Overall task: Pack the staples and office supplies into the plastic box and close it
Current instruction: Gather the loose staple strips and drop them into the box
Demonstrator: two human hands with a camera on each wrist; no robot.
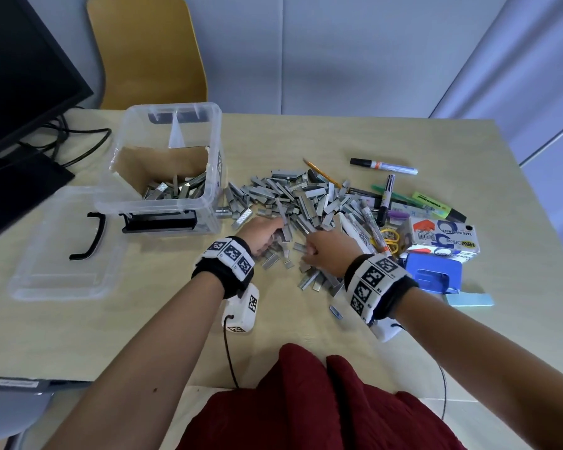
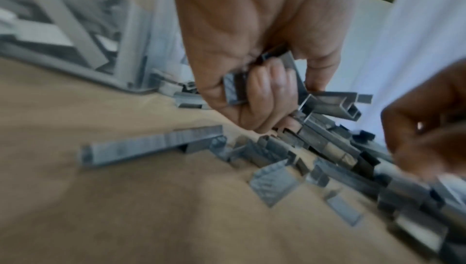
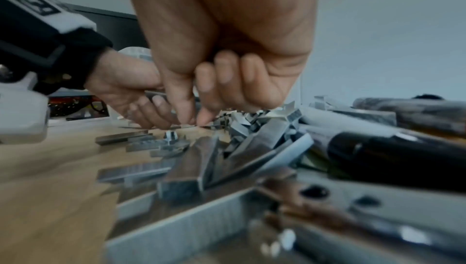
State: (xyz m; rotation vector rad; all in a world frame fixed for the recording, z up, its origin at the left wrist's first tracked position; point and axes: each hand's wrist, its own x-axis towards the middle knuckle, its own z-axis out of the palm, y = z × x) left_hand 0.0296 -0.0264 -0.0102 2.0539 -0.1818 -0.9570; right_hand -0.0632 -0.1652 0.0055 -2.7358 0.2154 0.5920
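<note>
A big heap of grey staple strips (image 1: 306,199) lies mid-table. Left of it stands the clear plastic box (image 1: 208,177), open, lined with cardboard and holding some staples (image 1: 176,190). Its lid (image 1: 65,251) lies flat to the left. My left hand (image 1: 273,237) is at the heap's near edge; in the left wrist view its curled fingers (image 2: 267,89) grip several staple strips (image 2: 327,105). My right hand (image 1: 309,250) is just to the right. Its thumb and forefinger (image 3: 195,121) pinch a thin staple strip at the tabletop.
Markers (image 1: 384,165), a green highlighter (image 1: 436,206), yellow scissors (image 1: 390,238), a tape dispenser box (image 1: 442,237), a blue hole punch (image 1: 433,274) and sticky notes (image 1: 468,300) crowd the right side. A monitor (image 1: 20,76) and cables (image 1: 78,141) stand far left, with a chair (image 1: 147,53) behind.
</note>
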